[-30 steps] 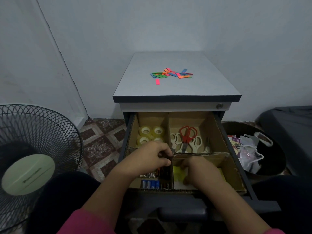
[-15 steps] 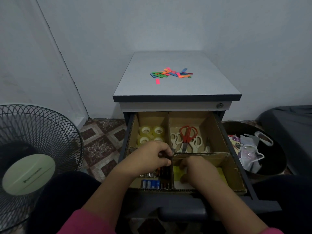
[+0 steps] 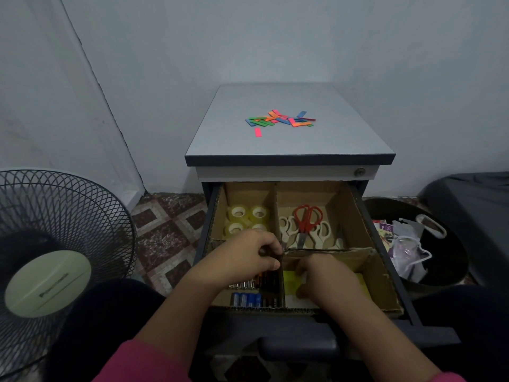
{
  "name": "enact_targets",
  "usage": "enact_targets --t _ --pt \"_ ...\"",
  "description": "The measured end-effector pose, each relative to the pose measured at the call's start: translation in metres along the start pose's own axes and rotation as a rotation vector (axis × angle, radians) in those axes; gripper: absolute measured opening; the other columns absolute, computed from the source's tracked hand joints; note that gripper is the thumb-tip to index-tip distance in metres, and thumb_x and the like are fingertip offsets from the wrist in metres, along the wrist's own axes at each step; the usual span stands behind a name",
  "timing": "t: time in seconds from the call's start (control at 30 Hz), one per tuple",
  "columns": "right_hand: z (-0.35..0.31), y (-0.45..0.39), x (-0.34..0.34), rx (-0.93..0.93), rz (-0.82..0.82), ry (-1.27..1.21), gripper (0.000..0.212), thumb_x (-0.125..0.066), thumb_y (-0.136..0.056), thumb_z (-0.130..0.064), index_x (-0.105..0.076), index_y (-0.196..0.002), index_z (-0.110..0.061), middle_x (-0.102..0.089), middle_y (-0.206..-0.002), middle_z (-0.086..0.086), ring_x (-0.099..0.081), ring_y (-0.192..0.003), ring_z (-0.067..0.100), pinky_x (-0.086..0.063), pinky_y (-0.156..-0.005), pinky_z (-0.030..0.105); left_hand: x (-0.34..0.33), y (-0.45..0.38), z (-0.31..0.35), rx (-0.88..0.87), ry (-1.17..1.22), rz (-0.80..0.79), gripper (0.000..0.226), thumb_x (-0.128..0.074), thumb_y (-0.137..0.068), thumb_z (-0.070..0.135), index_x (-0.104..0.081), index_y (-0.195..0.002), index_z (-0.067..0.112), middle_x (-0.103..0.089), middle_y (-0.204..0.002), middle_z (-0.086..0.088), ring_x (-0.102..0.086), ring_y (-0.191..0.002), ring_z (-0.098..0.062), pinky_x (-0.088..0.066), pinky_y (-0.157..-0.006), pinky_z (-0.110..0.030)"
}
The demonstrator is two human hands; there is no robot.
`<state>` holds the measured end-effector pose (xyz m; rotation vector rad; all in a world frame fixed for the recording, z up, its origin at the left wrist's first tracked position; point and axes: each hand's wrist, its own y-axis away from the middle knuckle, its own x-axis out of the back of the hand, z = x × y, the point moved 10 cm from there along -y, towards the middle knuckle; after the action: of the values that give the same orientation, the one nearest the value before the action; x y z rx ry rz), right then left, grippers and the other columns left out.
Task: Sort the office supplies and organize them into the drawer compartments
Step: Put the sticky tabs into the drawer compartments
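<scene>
The left hand [image 3: 248,257] pinches the cardboard divider [image 3: 278,260] to steady it, while the right hand [image 3: 325,279], grip unclear, settles yellow notes [image 3: 292,279] into the near right compartment of the drawer [image 3: 385,274]

Both my forearms reach forward and down, pink sleeves at the elbows. My left hand [image 3: 248,257] is knuckles-up, fingers curled, thumb tucked toward fingertips. My right hand [image 3: 327,279] is just beside it, palm down, fingers bent under and mostly hidden.
</scene>
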<state>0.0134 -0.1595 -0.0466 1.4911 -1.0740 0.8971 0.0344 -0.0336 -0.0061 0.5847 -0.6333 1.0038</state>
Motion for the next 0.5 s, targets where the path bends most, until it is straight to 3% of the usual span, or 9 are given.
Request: enact_targets --t 0.23,0.5 --pt "-0.0027 0.0013 0.0012 -0.001 0.019 0.022 0.030 -0.068 -0.083 -0.026 -0.063 -0.112 -0.023 -0.061 -0.111 0.001 -0.061 -0.102 0.020 -0.053 -0.080 0.033 0.0005 -0.0002 0.0005 -0.007 0.003 0.002 0.019 -0.072 -0.083 0.022 -0.067 -0.099 0.030 -0.055 -0.096 0.019 -0.056 -0.096 -0.003 -0.051 -0.090 -0.031" --pt "-0.0019 0.0012 0.0009 -0.037 -0.013 -0.013 0.035 -0.073 -0.077 -0.042 -0.061 -0.101 -0.020 -0.060 -0.103 0.002 -0.061 -0.095 0.021 -0.050 -0.075 0.032 -0.0006 -0.0009 -0.0006 -0.001 0.003 -0.004 0.018 -0.072 -0.083 0.023 -0.066 -0.097 0.032 -0.058 -0.100 0.014 -0.056 -0.097 -0.003 -0.051 -0.090 -0.033"
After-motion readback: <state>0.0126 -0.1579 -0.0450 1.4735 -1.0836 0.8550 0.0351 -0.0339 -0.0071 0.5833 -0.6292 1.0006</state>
